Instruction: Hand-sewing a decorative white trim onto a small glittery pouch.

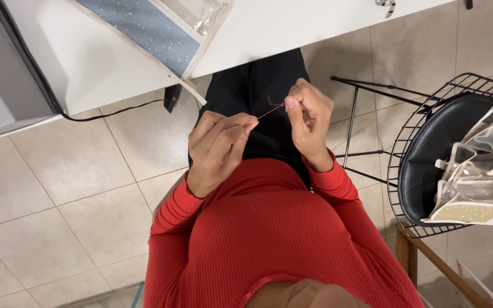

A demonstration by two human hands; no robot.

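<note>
Thread: a thin red thread (pixel 270 109) is stretched between the two hands, above the lap.
Left hand: the left hand (pixel 219 149) is pinched shut on one end.
Right hand: the right hand (pixel 309 117) is pinched on the other end.
Table: a white table (pixel 292 25) is seen far off.
Chair: a black wire chair (pixel 429 159) with clear bags (pixel 480 171) is seen at the right.
</note>
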